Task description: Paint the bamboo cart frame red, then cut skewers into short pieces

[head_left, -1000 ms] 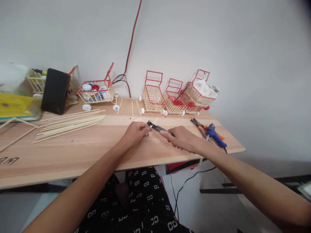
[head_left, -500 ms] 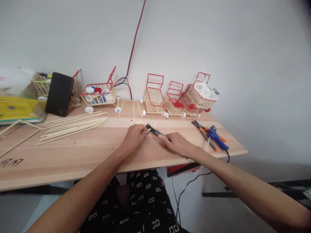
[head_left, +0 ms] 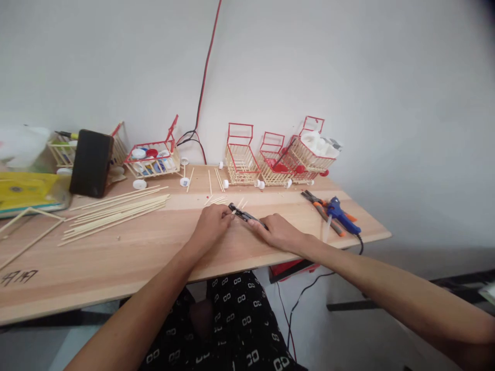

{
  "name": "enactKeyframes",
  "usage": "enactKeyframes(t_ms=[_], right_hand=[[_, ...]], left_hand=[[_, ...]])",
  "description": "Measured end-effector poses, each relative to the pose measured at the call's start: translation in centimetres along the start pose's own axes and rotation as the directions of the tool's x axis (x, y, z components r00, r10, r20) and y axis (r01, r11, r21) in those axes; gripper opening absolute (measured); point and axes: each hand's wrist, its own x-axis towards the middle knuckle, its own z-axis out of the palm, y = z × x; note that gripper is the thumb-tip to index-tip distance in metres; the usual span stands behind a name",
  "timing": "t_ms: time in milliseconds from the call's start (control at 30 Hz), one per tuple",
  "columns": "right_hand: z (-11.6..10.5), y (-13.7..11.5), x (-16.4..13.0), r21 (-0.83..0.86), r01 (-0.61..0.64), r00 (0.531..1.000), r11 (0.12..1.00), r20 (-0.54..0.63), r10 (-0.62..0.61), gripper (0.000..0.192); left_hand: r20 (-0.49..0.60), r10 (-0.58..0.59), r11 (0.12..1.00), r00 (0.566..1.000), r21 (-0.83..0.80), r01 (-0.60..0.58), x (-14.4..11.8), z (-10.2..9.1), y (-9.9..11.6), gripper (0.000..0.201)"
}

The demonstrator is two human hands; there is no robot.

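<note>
My right hand [head_left: 276, 230] is closed around the handles of dark pliers [head_left: 246, 214], whose jaws point up and left. My left hand [head_left: 212, 221] is closed at the jaws, pinching a thin wooden stick [head_left: 233, 212] that lies between them; most of the stick is hidden by the fingers. Just beyond the hands lie several short cut sticks [head_left: 217, 200]. A bundle of long wooden sticks [head_left: 116, 215] rests on the table to the left of my left hand.
Small stick-built carts [head_left: 242, 162] with red rims stand along the wall; one cart [head_left: 152, 158] holds bottle caps. A phone [head_left: 91, 163] leans at the left. On the right lie a blue glue gun [head_left: 340, 214] and orange-handled pliers [head_left: 323, 212]. A stick frame [head_left: 33, 234] lies front left.
The whole view has shifted slightly, with the table things lower in the picture. Both hands keep their hold at the pliers and the stick.
</note>
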Motion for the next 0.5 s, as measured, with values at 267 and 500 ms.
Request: enactKeyframes(t_ms=[267, 500], right_hand=[[0.04, 0.05, -0.04, 0.007, -0.013, 1.0, 1.0, -0.012, 0.013, 0.072], [0.28, 0.17, -0.08, -0.005, -0.034, 0.999, 0.999, -0.03, 0.034, 0.072]], left_hand=[[0.047, -0.009, 0.997, 0.999, -0.075, 0.012, -0.09, -0.69, 0.4, 0.018], [0.069, 0.014, 0.996, 0.998, -0.089, -0.008, -0.1, -0.66, 0.22, 0.018]])
